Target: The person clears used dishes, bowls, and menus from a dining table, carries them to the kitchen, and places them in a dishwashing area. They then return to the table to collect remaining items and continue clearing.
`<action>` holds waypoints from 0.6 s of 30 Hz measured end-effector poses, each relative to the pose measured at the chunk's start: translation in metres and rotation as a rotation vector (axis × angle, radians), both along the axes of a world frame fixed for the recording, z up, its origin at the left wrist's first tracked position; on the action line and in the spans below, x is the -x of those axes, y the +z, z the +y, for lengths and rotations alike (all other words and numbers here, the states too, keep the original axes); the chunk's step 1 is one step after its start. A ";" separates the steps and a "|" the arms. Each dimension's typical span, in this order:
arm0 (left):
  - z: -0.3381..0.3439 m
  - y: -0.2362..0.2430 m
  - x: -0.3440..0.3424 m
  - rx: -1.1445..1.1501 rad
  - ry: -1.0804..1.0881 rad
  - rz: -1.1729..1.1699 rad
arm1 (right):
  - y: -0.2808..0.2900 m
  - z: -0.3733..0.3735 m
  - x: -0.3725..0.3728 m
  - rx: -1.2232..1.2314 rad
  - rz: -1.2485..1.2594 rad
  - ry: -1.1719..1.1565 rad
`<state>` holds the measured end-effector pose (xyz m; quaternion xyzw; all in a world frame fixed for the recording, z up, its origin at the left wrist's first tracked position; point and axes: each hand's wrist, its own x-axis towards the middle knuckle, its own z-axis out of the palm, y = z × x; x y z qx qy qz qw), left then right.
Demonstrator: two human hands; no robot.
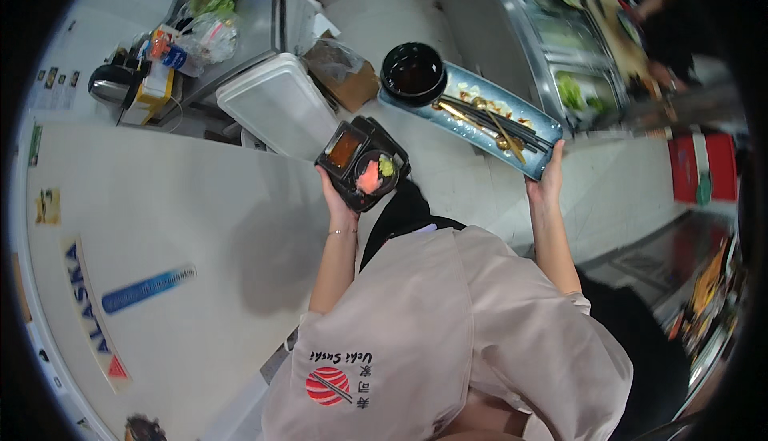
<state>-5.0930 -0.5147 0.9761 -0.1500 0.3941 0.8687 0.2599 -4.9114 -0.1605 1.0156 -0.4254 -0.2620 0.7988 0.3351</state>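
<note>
My left hand (339, 203) is closed around a stack of small black dishes (400, 146). One square dish holds brown sauce (344, 151); a round one carries pink pickled ginger (370, 178) and green wasabi (387, 166). My right hand (547, 175) grips the near right end of a long blue rectangular plate (534, 113). On it lie dark chopsticks (522, 130), gold-coloured spoons (512, 143) and food scraps (474, 93). At the plate's far left end sits a black bowl (413, 73) with some dark liquid inside.
A large white refrigerator or freezer door (184, 201) stands at my left. Ahead are a white lidded bin (276, 105), a cardboard box (356, 85) and a cluttered steel counter (248, 33). A glass-topped food counter (572, 41) runs along the right, with a person behind it.
</note>
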 end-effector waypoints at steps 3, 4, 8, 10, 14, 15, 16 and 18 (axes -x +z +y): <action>0.087 0.018 0.155 0.017 0.049 -0.006 | 0.011 0.094 0.165 0.025 -0.032 0.000; 0.106 0.018 0.191 0.012 0.046 -0.012 | 0.010 0.113 0.202 0.024 -0.027 -0.005; 0.165 0.010 0.322 -0.093 0.049 0.040 | 0.004 0.177 0.340 0.026 -0.029 0.001; 0.204 0.008 0.401 -0.130 0.012 0.019 | 0.005 0.218 0.419 0.070 -0.094 -0.055; 0.284 0.013 0.542 -0.158 0.053 -0.044 | 0.005 0.299 0.565 0.073 -0.015 -0.074; 0.304 0.013 0.573 -0.138 0.066 -0.010 | 0.003 0.321 0.599 0.063 -0.008 -0.054; 0.324 0.011 0.604 -0.088 0.113 -0.051 | 0.000 0.345 0.632 0.057 -0.010 -0.049; 0.364 0.005 0.672 -0.146 0.116 -0.030 | -0.009 0.395 0.706 0.039 0.008 0.021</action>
